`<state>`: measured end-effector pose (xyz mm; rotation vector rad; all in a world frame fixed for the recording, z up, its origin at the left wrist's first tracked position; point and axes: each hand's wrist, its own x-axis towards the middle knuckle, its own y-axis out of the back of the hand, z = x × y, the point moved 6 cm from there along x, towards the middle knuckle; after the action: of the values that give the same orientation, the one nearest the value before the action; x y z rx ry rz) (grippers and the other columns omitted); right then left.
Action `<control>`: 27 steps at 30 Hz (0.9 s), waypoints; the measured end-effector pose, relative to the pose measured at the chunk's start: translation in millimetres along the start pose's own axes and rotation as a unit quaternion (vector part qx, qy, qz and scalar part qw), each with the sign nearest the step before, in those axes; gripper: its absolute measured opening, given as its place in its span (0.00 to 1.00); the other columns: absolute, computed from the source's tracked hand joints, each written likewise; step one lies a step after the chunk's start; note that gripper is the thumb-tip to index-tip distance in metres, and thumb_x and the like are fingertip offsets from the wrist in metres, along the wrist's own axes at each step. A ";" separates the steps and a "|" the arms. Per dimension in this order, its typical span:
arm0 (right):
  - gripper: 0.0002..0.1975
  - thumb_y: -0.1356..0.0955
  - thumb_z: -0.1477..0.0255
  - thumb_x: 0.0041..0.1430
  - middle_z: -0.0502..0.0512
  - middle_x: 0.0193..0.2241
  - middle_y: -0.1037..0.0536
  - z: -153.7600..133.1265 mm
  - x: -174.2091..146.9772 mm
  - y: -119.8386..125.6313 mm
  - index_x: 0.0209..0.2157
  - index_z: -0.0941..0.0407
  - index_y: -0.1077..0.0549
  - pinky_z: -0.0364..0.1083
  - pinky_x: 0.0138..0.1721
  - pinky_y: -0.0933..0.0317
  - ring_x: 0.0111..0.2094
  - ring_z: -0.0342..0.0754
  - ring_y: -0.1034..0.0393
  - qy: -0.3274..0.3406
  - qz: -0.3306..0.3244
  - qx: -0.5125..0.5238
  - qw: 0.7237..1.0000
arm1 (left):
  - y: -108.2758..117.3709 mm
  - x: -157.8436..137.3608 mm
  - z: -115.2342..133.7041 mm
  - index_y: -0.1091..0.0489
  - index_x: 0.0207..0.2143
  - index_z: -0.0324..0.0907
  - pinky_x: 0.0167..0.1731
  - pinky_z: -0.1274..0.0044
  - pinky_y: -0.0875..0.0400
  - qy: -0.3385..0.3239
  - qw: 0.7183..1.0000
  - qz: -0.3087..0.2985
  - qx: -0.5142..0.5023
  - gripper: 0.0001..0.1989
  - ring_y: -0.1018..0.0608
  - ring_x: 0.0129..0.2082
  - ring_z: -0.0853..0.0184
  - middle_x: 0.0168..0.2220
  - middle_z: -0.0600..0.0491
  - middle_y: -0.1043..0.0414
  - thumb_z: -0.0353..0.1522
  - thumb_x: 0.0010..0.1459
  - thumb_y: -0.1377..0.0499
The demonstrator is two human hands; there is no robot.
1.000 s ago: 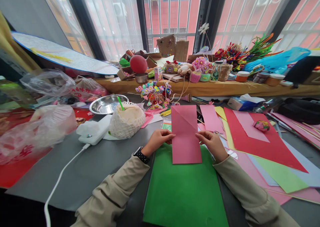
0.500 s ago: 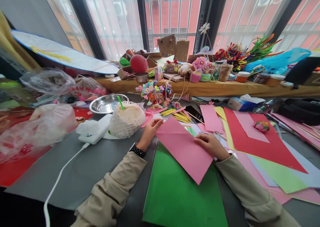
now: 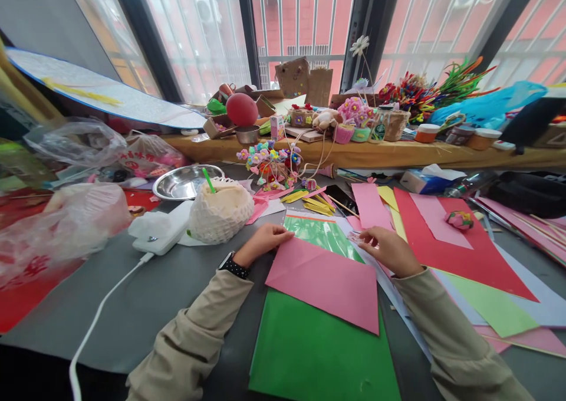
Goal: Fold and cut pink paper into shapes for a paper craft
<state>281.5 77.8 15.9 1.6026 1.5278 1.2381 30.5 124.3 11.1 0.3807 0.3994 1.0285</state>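
My left hand [image 3: 265, 240] pinches the upper left corner of a pink sheet of paper [image 3: 327, 283]. The sheet lies slanted over a large green folder or sheet [image 3: 322, 351], with a faint crease near its left corner. Beyond its top edge shows a clear plastic sleeve with green and an orange strip [image 3: 322, 233]. My right hand [image 3: 391, 250] is off the pink sheet, to its upper right. Its thumb and fingers are bent together at a small pinkish, patterned thing [image 3: 354, 236], too small to name.
Left of my hands stand a peeled coconut in white netting [image 3: 221, 215], a metal plate [image 3: 188, 181] and a white power bank with cable [image 3: 159, 239]. Yellow paper strips [image 3: 318, 203] lie ahead. Red paper [image 3: 477, 259] and other coloured sheets spread rightward. Crafts crowd the shelf [image 3: 283, 151] behind.
The pink sheet has come down flatter onto the green one and turned. My right hand has let go of it and moved up and right; my left hand still holds its corner.
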 end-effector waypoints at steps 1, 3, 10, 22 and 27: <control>0.10 0.38 0.66 0.48 0.53 0.27 0.29 2.3 -0.2 -0.2 0.30 0.57 0.30 0.42 0.27 0.43 0.27 0.45 0.35 -0.002 0.005 -0.018 1.000 | 1.2 -0.1 0.3 0.33 0.22 0.35 0.14 0.84 0.48 0.002 1.000 0.010 0.004 0.19 0.41 0.16 0.76 0.16 0.59 0.43 0.45 0.43 0.46; 0.10 0.39 0.67 0.49 0.53 0.28 0.29 3.5 -0.3 -1.2 0.30 0.57 0.31 0.42 0.29 0.43 0.29 0.46 0.35 0.003 0.010 -0.050 0.999 | 2.4 -0.3 1.2 0.32 0.24 0.35 0.14 0.84 0.48 0.003 1.000 0.024 0.008 0.19 0.40 0.16 0.76 0.16 0.58 0.41 0.44 0.41 0.45; 0.08 0.41 0.72 0.51 0.55 0.29 0.30 -9.3 0.6 -6.7 0.28 0.57 0.31 0.42 0.32 0.46 0.34 0.47 0.36 0.020 -0.002 -0.168 0.986 | -4.3 -2.2 2.3 0.33 0.23 0.35 0.14 0.85 0.49 0.012 1.000 0.025 -0.014 0.17 0.41 0.14 0.78 0.14 0.60 0.43 0.43 0.41 0.44; 0.10 0.41 0.79 0.51 0.54 0.29 0.27 -17.9 -1.2 -10.6 0.33 0.56 0.31 0.42 0.25 0.47 0.29 0.47 0.32 0.034 0.037 -0.249 0.967 | -13.1 -3.1 0.5 0.34 0.28 0.34 0.18 0.84 0.42 0.023 0.994 -0.078 -0.073 0.18 0.35 0.19 0.77 0.19 0.58 0.38 0.41 0.39 0.41; 0.10 0.42 0.72 0.55 0.56 0.32 0.26 -13.9 -0.2 -3.5 0.35 0.57 0.32 0.43 0.28 0.43 0.34 0.49 0.32 0.023 0.082 -0.147 0.985 | -14.5 -4.9 2.0 0.36 0.35 0.36 0.15 0.86 0.49 0.009 0.981 -0.175 -0.077 0.20 0.39 0.15 0.80 0.16 0.63 0.42 0.36 0.38 0.38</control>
<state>267.5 75.8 18.2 1.5339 1.1912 1.5210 40.1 113.0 6.4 0.1544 0.3835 0.7128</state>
